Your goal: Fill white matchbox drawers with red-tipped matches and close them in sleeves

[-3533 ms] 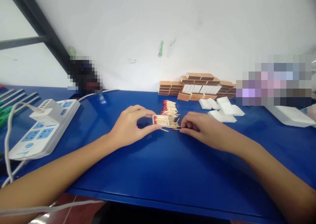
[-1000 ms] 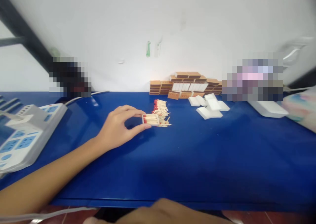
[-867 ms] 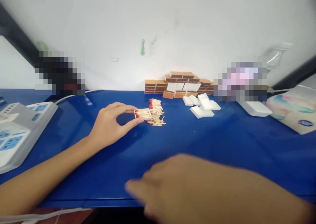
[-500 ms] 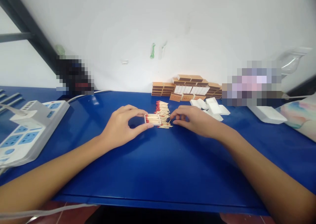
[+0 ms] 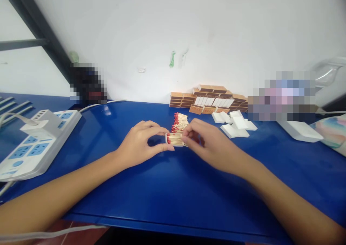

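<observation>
A small white matchbox tray [image 5: 174,139] filled with red-tipped matches lies on the blue table [image 5: 173,187]. My left hand [image 5: 140,144] pinches its left end between thumb and fingers. My right hand [image 5: 207,142] is closed at the tray's right end, fingertips pressed on the matches there. A loose pile of matches [image 5: 180,121] lies just behind the tray, partly hidden by my right hand.
Brown matchbox sleeves [image 5: 209,97] are stacked against the white wall. Several empty white trays [image 5: 235,124] lie to the right of the pile. A white power strip [image 5: 38,142] with a plugged cable sits at the left. A white box [image 5: 300,129] and a coloured packet [image 5: 333,133] lie at the far right.
My right hand left the table, dropped below its front edge, then came back to the tray's right end. My left hand kept hold of the tray throughout.
</observation>
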Motion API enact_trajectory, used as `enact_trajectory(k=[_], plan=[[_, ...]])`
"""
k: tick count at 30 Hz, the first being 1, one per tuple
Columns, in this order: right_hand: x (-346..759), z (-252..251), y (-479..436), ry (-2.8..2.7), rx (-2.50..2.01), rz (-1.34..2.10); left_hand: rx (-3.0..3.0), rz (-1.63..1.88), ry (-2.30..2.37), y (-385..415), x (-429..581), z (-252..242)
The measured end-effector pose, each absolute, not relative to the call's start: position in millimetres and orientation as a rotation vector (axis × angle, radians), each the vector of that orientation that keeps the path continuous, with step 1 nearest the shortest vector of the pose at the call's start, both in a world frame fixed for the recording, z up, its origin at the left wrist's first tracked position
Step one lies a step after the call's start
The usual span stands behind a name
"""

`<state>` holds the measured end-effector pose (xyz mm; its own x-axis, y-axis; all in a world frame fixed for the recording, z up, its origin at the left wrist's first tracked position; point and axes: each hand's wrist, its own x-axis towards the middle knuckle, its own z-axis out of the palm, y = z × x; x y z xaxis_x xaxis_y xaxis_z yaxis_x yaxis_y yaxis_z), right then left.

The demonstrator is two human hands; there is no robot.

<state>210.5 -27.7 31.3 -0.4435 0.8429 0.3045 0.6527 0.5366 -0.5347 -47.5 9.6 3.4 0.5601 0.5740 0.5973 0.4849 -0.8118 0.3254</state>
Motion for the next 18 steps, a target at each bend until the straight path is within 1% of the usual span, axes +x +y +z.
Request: enact_trajectory(k=[6,10,13,15,18], plan=[[197.8,27.0,-39.2,-2.351,-1.148,0.314,2.681,1.087,0.878,9.4,-46.7,2.5],[206.9,30.6,-33.2,-2.27,-1.122,0.285,2.663,1.119,0.925,8.6,-46.8,5.7],[216.6,29.9,-25.1,-2.219,-1.212,0.203,2.637,1.198,0.971,9.9,-48.4,8.2],[223.5,27.4,-20.3,-2.269,-1.307,0.207,2.645,1.214,0.986,12.9,-50.3,8.0],[229.7,23.1,-16.5,-2.395,-1.407,0.327,2.669,1.101,0.995,19.2,-53.0,5.5]])
